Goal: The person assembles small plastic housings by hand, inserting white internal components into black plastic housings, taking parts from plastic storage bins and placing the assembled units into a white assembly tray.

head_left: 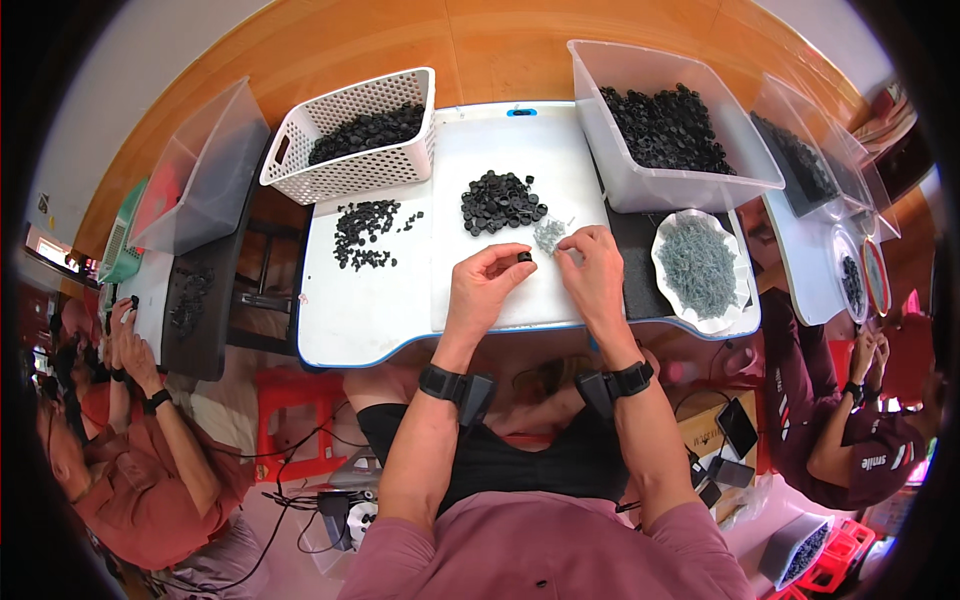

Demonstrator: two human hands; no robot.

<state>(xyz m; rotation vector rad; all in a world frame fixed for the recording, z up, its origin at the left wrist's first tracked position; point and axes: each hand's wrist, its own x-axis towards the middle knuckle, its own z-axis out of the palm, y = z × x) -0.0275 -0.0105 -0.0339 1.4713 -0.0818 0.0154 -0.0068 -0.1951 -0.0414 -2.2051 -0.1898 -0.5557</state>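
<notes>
Between thumb and fingertips, my left hand (482, 285) pinches a small round black cap (525, 257) above the white tabletop (470, 135). My right hand (592, 270) is closed, its fingertips pressed together beside a little heap of thin, pale translucent pieces (547, 234); whether a piece is between them is too small to tell. Just beyond my hands lies a pile of black caps (497, 203). Farther left on the table, smaller black parts (365, 233) are spread in a loose group.
A white perforated basket (350, 165) and a translucent bin (690, 187), both holding black parts, stand at the back. On the right, a pleated white dish (663, 278) holds many pale translucent pieces. Co-workers sit left (165, 480) and right (850, 450). A red stool (290, 390) and cables are below.
</notes>
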